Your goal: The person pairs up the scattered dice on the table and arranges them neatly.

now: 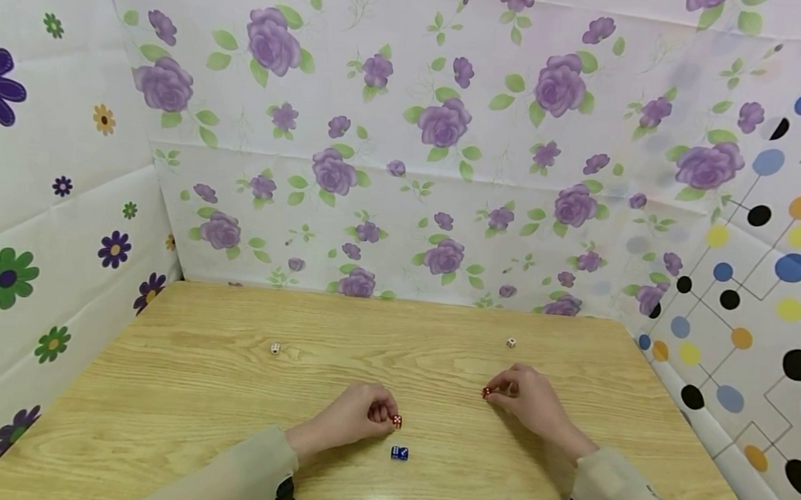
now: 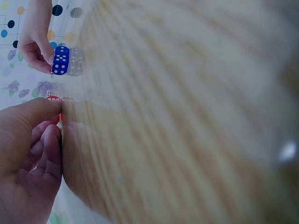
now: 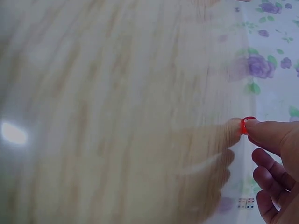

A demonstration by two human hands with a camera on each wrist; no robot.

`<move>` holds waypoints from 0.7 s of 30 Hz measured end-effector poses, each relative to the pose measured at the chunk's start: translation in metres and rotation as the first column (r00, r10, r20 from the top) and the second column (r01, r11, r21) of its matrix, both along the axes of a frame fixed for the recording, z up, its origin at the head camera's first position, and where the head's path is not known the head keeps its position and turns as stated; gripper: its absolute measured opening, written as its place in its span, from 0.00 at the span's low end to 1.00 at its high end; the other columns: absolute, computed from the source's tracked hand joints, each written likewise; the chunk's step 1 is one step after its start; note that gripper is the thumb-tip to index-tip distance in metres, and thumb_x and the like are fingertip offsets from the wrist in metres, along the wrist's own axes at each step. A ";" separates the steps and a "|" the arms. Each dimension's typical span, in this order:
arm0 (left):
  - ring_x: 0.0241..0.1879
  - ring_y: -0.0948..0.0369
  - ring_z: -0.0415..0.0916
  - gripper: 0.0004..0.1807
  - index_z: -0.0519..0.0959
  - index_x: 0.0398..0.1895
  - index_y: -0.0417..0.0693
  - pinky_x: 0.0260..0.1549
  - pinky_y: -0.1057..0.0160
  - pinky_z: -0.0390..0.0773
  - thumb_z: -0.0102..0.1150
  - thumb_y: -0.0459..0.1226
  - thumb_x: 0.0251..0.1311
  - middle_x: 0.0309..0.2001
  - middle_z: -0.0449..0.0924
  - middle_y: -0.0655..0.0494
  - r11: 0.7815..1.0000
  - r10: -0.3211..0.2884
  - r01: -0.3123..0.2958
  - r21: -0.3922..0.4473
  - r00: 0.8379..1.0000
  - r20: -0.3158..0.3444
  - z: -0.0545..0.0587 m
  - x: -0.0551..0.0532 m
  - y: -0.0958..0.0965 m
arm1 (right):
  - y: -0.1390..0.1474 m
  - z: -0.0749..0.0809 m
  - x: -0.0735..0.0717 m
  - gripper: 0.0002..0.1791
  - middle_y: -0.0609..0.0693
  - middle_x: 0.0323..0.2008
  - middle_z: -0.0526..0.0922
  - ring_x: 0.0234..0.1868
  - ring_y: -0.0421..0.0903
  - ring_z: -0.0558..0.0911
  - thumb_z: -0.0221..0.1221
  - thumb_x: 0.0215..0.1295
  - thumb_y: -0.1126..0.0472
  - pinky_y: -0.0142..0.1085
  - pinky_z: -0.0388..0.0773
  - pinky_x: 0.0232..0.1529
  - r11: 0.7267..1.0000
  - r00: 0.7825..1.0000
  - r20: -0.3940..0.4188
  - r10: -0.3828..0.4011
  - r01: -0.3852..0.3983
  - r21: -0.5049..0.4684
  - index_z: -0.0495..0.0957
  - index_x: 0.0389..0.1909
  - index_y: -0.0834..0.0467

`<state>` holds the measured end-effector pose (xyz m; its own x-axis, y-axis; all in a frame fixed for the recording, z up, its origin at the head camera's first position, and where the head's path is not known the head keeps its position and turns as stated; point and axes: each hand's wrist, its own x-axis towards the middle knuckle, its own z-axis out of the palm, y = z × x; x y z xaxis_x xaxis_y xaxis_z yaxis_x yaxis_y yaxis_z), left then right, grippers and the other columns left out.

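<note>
My left hand (image 1: 354, 417) pinches a red die (image 1: 397, 421) with white pips between thumb and forefinger, close over the table. In the left wrist view the thumb covers most of that red die (image 2: 53, 99). Just in front of this hand, two blue dice (image 1: 399, 453) sit side by side on the wood. Farther right, my right hand (image 1: 532, 402) grips another red die (image 1: 486, 393) at its fingertips, low at the tabletop. The right wrist view has this red die (image 3: 244, 126) partly hidden by the thumb, with the other fingers loosely curled.
On the wooden table (image 1: 221, 423), one white die (image 1: 275, 348) lies at the back left and another white die (image 1: 511, 343) at the back right, beyond my right hand. Flowered cloth (image 1: 374, 225) hangs behind the table, and a dotted cloth (image 1: 787, 308) closes the right side.
</note>
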<state>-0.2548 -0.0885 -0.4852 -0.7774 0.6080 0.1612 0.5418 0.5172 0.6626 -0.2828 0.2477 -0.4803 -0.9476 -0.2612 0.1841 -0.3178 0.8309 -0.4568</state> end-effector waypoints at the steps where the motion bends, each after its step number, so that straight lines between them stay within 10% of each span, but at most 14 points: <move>1: 0.29 0.72 0.73 0.04 0.82 0.34 0.47 0.31 0.75 0.76 0.69 0.32 0.57 0.30 0.80 0.60 1.000 0.001 -0.001 0.000 1.000 0.001 0.000 0.000 0.000 | -0.001 0.000 0.000 0.04 0.42 0.32 0.78 0.31 0.38 0.71 0.70 0.58 0.56 0.31 0.69 0.33 1.000 1.000 0.005 0.001 -0.001 -0.005 0.86 0.34 0.45; 21: 0.28 0.75 0.71 0.04 0.82 0.33 0.48 0.30 0.75 0.76 0.69 0.32 0.57 0.29 0.80 0.61 1.000 0.005 -0.005 0.008 1.000 0.011 -0.002 -0.001 0.000 | -0.041 -0.002 0.012 0.04 0.40 0.29 0.77 0.30 0.38 0.70 0.71 0.57 0.56 0.28 0.67 0.32 0.987 0.991 0.026 0.132 -0.129 -0.098 0.86 0.33 0.45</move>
